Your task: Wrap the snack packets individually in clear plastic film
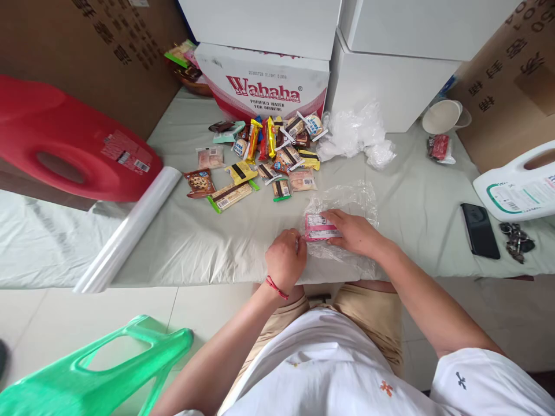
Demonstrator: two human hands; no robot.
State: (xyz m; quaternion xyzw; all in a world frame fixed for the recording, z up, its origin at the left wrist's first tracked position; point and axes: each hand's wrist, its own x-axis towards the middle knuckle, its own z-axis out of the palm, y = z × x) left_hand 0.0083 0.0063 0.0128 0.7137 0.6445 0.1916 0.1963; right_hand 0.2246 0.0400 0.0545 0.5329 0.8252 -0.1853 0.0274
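Observation:
A pink packet with a white label lies on a sheet of clear plastic film near the table's front edge. My right hand rests on the packet's right end, thumb and fingers around it. At the packet's left end is my left hand, its fingers curled closed; what they pinch, if anything, is hidden. Just beyond the hands spreads a pile of wrapped snacks, with crumpled clear plastic to its right.
A plastic film roll and red jug stand left. A Wahaha box is behind the snacks. Rightward are a phone, keys, a white jug and cups. A green stool is below.

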